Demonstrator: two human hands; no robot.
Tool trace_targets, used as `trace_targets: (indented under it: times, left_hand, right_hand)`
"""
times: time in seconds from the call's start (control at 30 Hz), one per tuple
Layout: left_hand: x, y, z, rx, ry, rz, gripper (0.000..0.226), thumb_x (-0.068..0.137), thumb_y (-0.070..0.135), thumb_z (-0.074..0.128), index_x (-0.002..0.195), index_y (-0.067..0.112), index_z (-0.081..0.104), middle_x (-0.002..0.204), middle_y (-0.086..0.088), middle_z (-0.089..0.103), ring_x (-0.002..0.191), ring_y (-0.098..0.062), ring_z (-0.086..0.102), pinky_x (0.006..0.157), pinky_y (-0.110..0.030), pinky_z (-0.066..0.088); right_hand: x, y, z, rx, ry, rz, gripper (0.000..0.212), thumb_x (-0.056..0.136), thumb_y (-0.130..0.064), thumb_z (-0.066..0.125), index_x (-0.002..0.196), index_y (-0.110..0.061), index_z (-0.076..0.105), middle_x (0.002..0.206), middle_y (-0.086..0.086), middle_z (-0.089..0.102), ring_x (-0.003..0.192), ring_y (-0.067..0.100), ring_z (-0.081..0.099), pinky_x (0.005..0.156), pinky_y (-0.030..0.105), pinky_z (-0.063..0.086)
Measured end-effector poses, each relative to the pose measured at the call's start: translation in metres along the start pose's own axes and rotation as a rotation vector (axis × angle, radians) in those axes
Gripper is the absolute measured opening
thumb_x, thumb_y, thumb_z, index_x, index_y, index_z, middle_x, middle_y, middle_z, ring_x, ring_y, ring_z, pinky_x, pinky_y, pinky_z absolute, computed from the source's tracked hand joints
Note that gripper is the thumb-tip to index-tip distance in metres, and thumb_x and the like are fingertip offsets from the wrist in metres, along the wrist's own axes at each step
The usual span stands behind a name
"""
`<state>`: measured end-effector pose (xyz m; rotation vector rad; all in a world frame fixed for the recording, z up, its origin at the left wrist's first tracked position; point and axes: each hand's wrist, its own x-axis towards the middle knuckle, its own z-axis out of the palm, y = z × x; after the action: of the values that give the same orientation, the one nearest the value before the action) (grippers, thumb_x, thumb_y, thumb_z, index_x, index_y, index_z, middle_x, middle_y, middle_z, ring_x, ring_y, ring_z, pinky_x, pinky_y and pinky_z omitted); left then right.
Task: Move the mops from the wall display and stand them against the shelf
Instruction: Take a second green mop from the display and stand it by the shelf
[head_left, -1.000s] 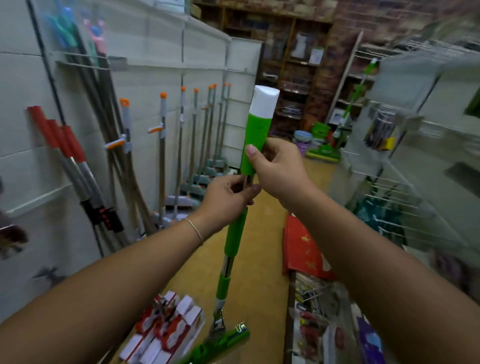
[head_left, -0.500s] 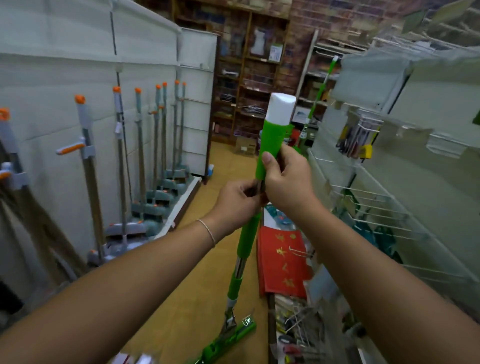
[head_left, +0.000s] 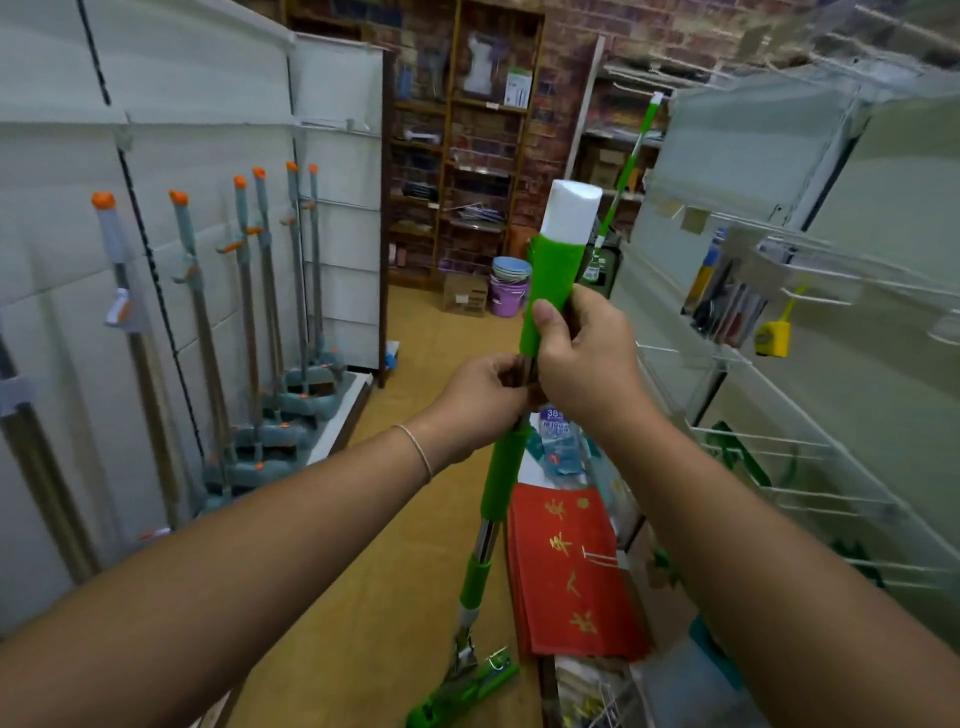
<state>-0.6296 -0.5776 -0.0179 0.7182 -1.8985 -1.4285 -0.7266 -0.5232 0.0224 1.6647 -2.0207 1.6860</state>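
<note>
Both hands were wrapped round the green mop: the right hand was closed on the lower end of the green grip sleeve, thumb pressed flat along its front, and the left hand was curled round the shaft just beneath, touching the right. The mop was held near upright in the aisle, its white cap at the top, its green head low by the floor; whether the head touched the floor could not be told. A thin bracelet was seen on the left wrist. A row of grey mops with orange tips was seen standing against the white wall display on the left, heads resting on its low base. A second green mop was seen leaning at the far end of the wire shelf on the right. Dark packaged tools and a yellow tape measure were hung from hooks on that shelf. Red packets with gold characters were laid at the shelf's foot, just beside the held shaft. A purple bucket holding stacked bowls was set on the floor beside a cardboard box, before a wooden back shelf.
</note>
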Motion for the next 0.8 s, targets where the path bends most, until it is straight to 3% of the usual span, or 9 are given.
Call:
trace_targets:
  times: [0.03,0.1,0.17,0.27,0.37,0.47,0.67,0.8]
  left_hand:
    - [0.017,-0.004,-0.002,0.015,-0.005,-0.005,0.010,0.088,0.009,0.064,0.097,0.009,0.069,0.093,-0.023,0.070,0.075,-0.022,0.057,0.058,-0.024,0.050]
    - [0.052,-0.013,-0.004,0.029,-0.017,-0.004,0.016,0.087,0.010,0.066,0.101,0.005,0.069,0.098,-0.026,0.069,0.079,-0.027,0.061,0.074,-0.038,0.056]
    - [0.088,-0.022,-0.005,0.041,-0.033,0.002,0.017,0.086,0.012,0.068,0.101,0.005,0.070,0.102,-0.028,0.067,0.085,-0.032,0.064,0.087,-0.050,0.052]
    - [0.146,-0.033,-0.004,0.040,-0.043,-0.001,0.018,0.086,0.014,0.068,0.101,0.005,0.069,0.104,-0.029,0.066,0.086,-0.028,0.063,0.088,-0.048,0.052]
    - [0.207,-0.039,-0.004,0.049,-0.046,-0.014,0.022,0.086,0.016,0.068,0.104,0.005,0.068,0.106,-0.025,0.067,0.093,-0.032,0.066,0.079,-0.033,0.056]
    - [0.264,-0.040,-0.007,0.048,-0.023,-0.004,0.019,0.085,0.018,0.069,0.102,0.009,0.070,0.105,-0.018,0.070,0.099,-0.029,0.067,0.075,-0.025,0.055]
    - [0.360,-0.050,-0.017,0.058,0.004,0.016,0.015,0.084,0.019,0.071,0.097,0.012,0.073,0.098,-0.011,0.073,0.097,-0.025,0.068,0.086,-0.036,0.053]
    - [0.422,-0.065,-0.026,0.055,0.009,0.033,0.017,0.086,0.020,0.070,0.100,0.011,0.071,0.096,-0.010,0.073,0.094,-0.025,0.069,0.080,-0.029,0.055]
  right_hand:
    - [0.013,0.009,0.005,-0.004,0.006,-0.003,0.013,0.097,-0.022,0.055,0.089,-0.013,0.060,0.076,0.004,0.061,0.066,0.018,0.054,0.053,0.024,0.039]
    - [0.040,0.030,0.015,0.002,0.010,0.002,0.014,0.096,-0.025,0.056,0.088,-0.013,0.060,0.075,0.004,0.062,0.064,0.018,0.055,0.052,0.023,0.042]
    - [0.070,0.056,0.024,0.021,0.011,0.021,0.017,0.095,-0.027,0.056,0.090,-0.011,0.062,0.078,0.010,0.065,0.066,0.023,0.059,0.058,0.038,0.050]
    - [0.122,0.094,0.035,0.097,0.000,0.048,0.020,0.095,-0.027,0.056,0.096,-0.009,0.064,0.085,0.016,0.068,0.076,0.033,0.065,0.066,0.051,0.057]
    - [0.176,0.127,0.042,0.112,-0.033,0.061,0.017,0.097,-0.025,0.056,0.093,-0.011,0.064,0.087,0.016,0.069,0.081,0.035,0.066,0.072,0.055,0.057]
    - [0.227,0.154,0.049,0.126,-0.069,0.040,0.015,0.098,-0.024,0.055,0.084,-0.022,0.061,0.081,0.007,0.067,0.075,0.025,0.065,0.071,0.046,0.057]
    - [0.309,0.200,0.073,0.203,-0.110,0.015,0.021,0.100,-0.023,0.053,0.080,-0.027,0.059,0.077,-0.010,0.064,0.065,-0.002,0.060,0.060,0.016,0.050]
    - [0.360,0.230,0.095,0.192,-0.114,0.003,0.020,0.100,-0.023,0.053,0.083,-0.029,0.061,0.089,-0.003,0.071,0.082,0.013,0.068,0.071,0.027,0.056]
